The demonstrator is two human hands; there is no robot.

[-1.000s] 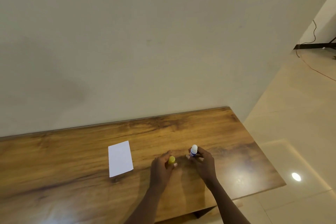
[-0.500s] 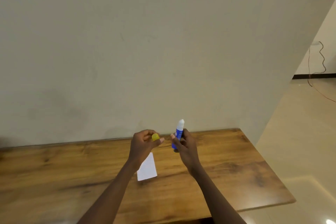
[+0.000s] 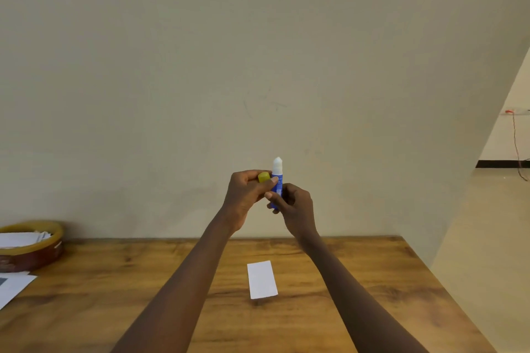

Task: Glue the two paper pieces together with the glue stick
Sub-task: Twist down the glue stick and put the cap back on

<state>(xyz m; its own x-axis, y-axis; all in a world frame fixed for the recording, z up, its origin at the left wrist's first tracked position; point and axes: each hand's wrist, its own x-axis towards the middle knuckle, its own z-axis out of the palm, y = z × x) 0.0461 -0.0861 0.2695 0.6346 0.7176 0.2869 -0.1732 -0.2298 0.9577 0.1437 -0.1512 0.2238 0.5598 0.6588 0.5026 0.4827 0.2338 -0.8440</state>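
Raised in front of the wall, my right hand [image 3: 295,205] grips the blue glue stick [image 3: 277,183] upright, its white glue tip bare at the top. My left hand [image 3: 246,195] is right beside it, holding the yellow cap [image 3: 263,176] between thumb and fingers, with a fingertip touching the blue tube. A white paper piece [image 3: 262,280] lies flat on the wooden table [image 3: 358,272] below and between my forearms. Only one paper rectangle shows; I cannot tell if a second lies under it.
A round yellow-rimmed tin [image 3: 30,249] holding paper slips sits at the table's far left by the wall. A white sheet [image 3: 11,286] lies in front of it at the left edge. The table ends on the right above a tiled floor [image 3: 487,238].
Both hands have risen from the tabletop to in front of the wall and come close together. The view has tilted up and shifted, bringing the tin into sight at the left.
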